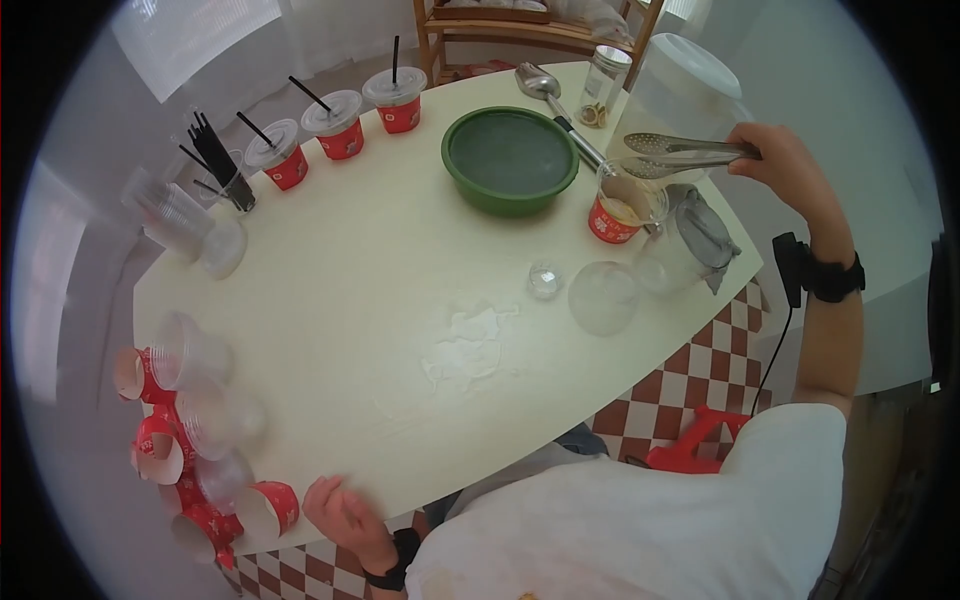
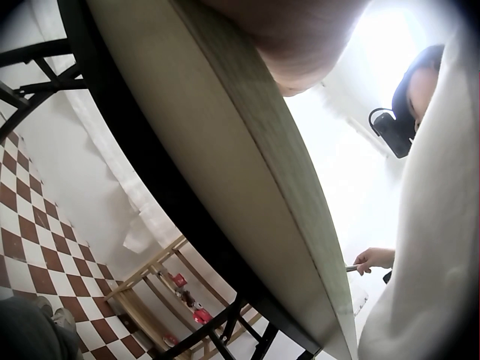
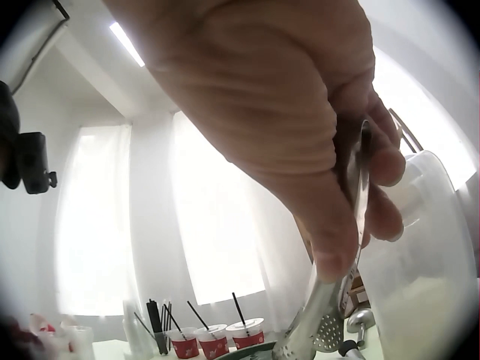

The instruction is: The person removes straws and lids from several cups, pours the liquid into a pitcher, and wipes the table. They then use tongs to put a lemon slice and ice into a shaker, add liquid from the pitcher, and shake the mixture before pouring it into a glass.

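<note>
The right hand (image 1: 785, 165) hung to the right of the round green plastic bowl (image 1: 510, 201), its grip closed round the handle of the silver metal tongs (image 1: 660, 144) with perforated ends. Those 2 ends stood slightly apart, with nothing visible between them, above the clear plastic cup in a red printed sleeve (image 1: 613, 222). That cup stood on the tabletop (image 1: 340, 260), right of the bowl and a little nearer the person, with something yellowish inside.

The likeliest trouble seemed a tipped cup: no hand steadied it, so a low sweep of the tongs could have caught its thin rim. The tall translucent plastic container (image 1: 660, 110), right of the bowl and farther back, left little room, and a wide swing of the wrist might have bumped it. The long metal utensil (image 1: 588, 148) just right of the bowl could have jostled the cup if knocked.

A puddle of clear liquid (image 1: 470, 350) on the bowl's near side might have wet whatever was set there. The left hand (image 1: 345, 515), relaxed and holding nothing, rested well left of the bowl at the near edge, too far off to catch a spill quickly.
</note>
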